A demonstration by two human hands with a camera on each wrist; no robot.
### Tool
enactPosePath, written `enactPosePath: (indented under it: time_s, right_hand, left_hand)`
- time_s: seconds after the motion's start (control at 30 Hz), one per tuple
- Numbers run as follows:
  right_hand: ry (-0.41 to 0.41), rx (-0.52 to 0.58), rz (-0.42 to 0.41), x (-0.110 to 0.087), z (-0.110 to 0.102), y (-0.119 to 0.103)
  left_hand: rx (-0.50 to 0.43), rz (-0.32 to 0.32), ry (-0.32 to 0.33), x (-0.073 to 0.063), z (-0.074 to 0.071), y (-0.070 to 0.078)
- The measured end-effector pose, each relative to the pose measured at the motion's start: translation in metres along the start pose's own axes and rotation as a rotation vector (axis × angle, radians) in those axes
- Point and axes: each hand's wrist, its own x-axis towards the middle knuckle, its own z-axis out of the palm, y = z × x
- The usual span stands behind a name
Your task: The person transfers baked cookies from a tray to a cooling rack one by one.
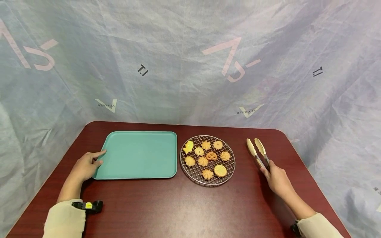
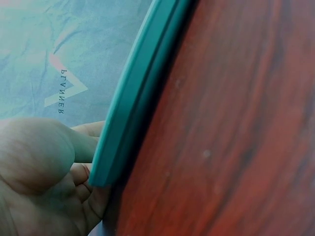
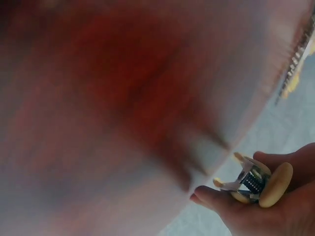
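At the left of the head view lies a rectangular teal tray [image 1: 137, 155]. My left hand [image 1: 85, 166] holds its left edge, index finger and thumb over the rim. The left wrist view shows the other fingers [image 2: 86, 189] curled beside the tray's side [image 2: 123, 113]. On the right, my right hand [image 1: 279, 180] grips a pair of tongs [image 1: 258, 152] by the handles. Their two cream, scalloped tips stand apart and point toward the back of the table. In the right wrist view, the tongs' handle end [image 3: 276, 184] shows between thumb and fingers.
A round wire rack [image 1: 190, 173] stands between tray and tongs. It bears several cookies, among them a pretzel-shaped one [image 1: 211, 156], a large round one [image 1: 220, 171] and a yellow fish-shaped one [image 1: 188, 147]. Beneath everything is a dark red wooden table [image 1: 166, 208], with a printed grey cloth [image 1: 178, 66] hanging behind.
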Motion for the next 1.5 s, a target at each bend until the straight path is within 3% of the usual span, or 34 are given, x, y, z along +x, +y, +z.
enactPosePath:
  time_s: [0.53,0.87,1.27,1.5]
  right_hand:
    - [0.024,0.020,0.062,-0.002,0.014,0.005]
    - [-0.118,0.058,0.213,0.002,0.017,0.000]
    - [-0.200,0.118,0.253,0.009,0.014,0.003]
    - [-0.141,0.108,0.239,0.006,0.015,-0.004]
  left_hand:
    - [-0.002,0.002,-0.007,0.000,0.000,0.001]
    - [0.007,0.019,0.009,0.000,0.001,0.000]
    - [0.023,0.000,-0.005,0.001,0.000,0.003]
    - [0.034,0.009,0.004,-0.001,0.000,0.005]
